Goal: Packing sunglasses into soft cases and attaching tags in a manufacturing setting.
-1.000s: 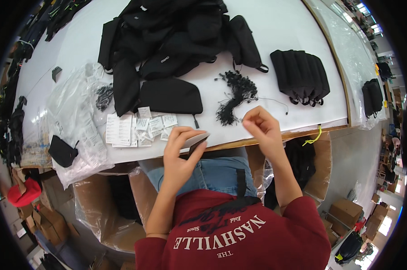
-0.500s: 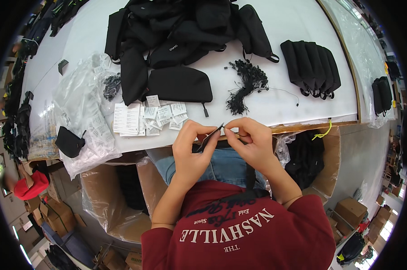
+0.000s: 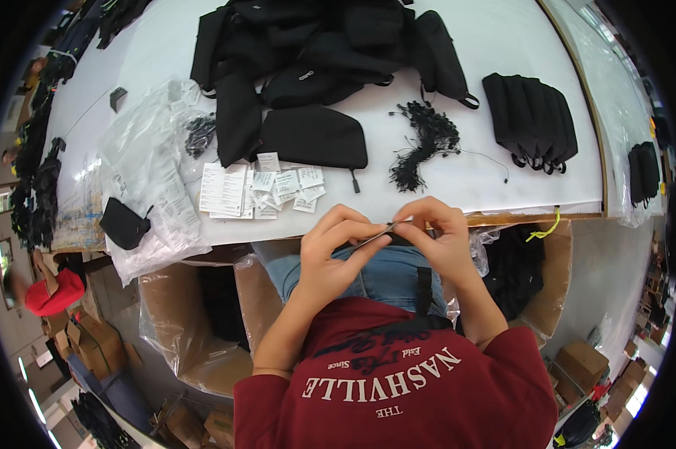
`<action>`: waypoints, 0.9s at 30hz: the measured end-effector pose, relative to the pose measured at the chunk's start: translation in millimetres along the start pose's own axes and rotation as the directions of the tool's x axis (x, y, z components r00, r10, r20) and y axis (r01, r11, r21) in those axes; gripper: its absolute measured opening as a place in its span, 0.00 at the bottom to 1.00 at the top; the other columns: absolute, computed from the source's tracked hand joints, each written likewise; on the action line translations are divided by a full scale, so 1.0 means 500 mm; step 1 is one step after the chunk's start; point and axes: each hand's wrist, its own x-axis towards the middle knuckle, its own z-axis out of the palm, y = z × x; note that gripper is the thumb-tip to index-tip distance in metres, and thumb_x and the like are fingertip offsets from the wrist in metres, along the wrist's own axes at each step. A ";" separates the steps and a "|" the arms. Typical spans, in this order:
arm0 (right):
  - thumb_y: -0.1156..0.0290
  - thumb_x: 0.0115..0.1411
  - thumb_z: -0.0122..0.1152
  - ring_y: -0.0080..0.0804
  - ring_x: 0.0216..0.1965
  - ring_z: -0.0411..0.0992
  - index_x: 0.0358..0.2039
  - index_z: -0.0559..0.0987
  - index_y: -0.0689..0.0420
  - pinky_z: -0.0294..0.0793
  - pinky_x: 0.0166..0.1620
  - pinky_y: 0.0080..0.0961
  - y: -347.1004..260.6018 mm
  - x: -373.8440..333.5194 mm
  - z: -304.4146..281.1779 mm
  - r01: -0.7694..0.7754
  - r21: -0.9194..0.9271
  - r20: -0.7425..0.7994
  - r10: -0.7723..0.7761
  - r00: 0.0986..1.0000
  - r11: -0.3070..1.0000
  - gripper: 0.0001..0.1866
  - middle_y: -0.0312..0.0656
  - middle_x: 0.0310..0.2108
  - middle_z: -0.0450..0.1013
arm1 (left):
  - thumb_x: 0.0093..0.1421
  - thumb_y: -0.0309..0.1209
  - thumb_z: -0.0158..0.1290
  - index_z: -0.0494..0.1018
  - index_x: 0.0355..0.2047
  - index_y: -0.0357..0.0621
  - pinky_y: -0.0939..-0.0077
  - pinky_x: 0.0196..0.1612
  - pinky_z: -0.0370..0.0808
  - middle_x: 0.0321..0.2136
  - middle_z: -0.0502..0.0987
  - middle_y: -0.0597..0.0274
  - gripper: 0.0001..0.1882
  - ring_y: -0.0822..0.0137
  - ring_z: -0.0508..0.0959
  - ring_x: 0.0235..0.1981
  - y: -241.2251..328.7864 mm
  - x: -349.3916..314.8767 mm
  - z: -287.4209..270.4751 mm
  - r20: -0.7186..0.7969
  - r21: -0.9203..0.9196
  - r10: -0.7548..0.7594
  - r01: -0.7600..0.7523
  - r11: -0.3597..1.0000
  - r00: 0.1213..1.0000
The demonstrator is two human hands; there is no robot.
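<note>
Bright, even light whitens my tabletop (image 3: 495, 45) and leaves faint shadows; the clear plastic bag (image 3: 147, 135) catches glare. My left hand (image 3: 332, 253) and right hand (image 3: 442, 236) look fairly crisp, but toward the dark rim everything bends and softens.

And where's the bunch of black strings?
In the head view, the bunch of black strings lies on the table, right of centre, beyond the right hand and left of the lined-up black pouches.
</note>
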 end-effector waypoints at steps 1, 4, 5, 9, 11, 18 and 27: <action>0.77 0.51 0.66 0.12 0.16 0.56 0.30 0.80 0.58 0.53 0.20 0.14 0.003 -0.003 -0.005 -0.007 0.004 0.026 0.007 1.000 1.000 0.05 0.29 0.13 0.63 | 0.52 0.24 0.60 0.78 0.32 0.39 0.82 0.31 0.68 0.26 0.73 0.63 0.07 0.72 0.72 0.27 -0.008 0.001 -0.006 0.099 -0.154 -0.049 0.064 0.986 0.994; 0.80 0.51 0.66 0.09 0.19 0.57 0.30 0.80 0.59 0.51 0.22 0.11 -0.006 -0.006 -0.011 -0.087 -0.042 0.094 0.091 0.991 0.995 0.05 0.26 0.16 0.66 | 0.61 0.33 0.53 0.75 0.35 0.36 0.84 0.33 0.68 0.26 0.72 0.64 0.11 0.75 0.71 0.28 -0.018 -0.002 -0.014 0.275 -0.413 -0.169 0.275 0.868 0.946; 0.80 0.50 0.66 0.09 0.19 0.58 0.28 0.80 0.59 0.53 0.23 0.11 -0.004 -0.007 -0.011 -0.084 -0.081 0.117 0.093 0.989 0.993 0.05 0.27 0.16 0.67 | 0.61 0.32 0.53 0.74 0.36 0.36 0.84 0.32 0.67 0.27 0.73 0.64 0.10 0.76 0.71 0.28 -0.015 -0.005 -0.008 0.267 -0.372 -0.263 0.351 0.859 0.927; 0.80 0.49 0.67 0.11 0.19 0.58 0.28 0.80 0.59 0.55 0.23 0.12 0.003 0.000 0.001 -0.011 -0.092 0.144 0.025 0.989 0.996 0.05 0.27 0.17 0.68 | 0.62 0.28 0.52 0.71 0.35 0.37 0.85 0.29 0.66 0.26 0.73 0.66 0.06 0.78 0.69 0.25 -0.023 -0.009 -0.009 0.287 -0.206 -0.293 0.357 0.911 0.912; 0.77 0.53 0.65 0.12 0.19 0.59 0.30 0.79 0.60 0.57 0.23 0.13 -0.002 0.005 0.001 0.011 -0.106 0.208 0.012 0.978 0.994 0.04 0.28 0.17 0.68 | 0.61 0.27 0.52 0.71 0.34 0.38 0.85 0.28 0.66 0.25 0.73 0.66 0.05 0.78 0.69 0.24 -0.021 -0.010 -0.012 0.288 -0.171 -0.280 0.337 0.926 0.916; 0.72 0.61 0.56 0.13 0.18 0.60 0.33 0.74 0.62 0.57 0.22 0.13 0.004 0.011 0.005 -0.169 0.065 0.360 0.135 0.923 0.983 0.06 0.31 0.18 0.68 | 0.60 0.25 0.53 0.71 0.33 0.38 0.84 0.26 0.65 0.23 0.72 0.65 0.04 0.78 0.68 0.22 -0.031 0.008 -0.018 0.125 -0.131 -0.236 0.251 0.959 0.964; 0.71 0.60 0.58 0.16 0.20 0.67 0.32 0.76 0.60 0.65 0.25 0.14 0.037 -0.007 0.003 -0.238 0.042 0.308 0.214 0.927 0.970 0.06 0.33 0.18 0.68 | 0.57 0.32 0.55 0.72 0.40 0.38 0.64 0.47 0.67 0.38 0.73 0.52 0.13 0.53 0.71 0.42 -0.260 0.063 -0.212 -0.370 0.717 0.015 0.275 0.641 0.929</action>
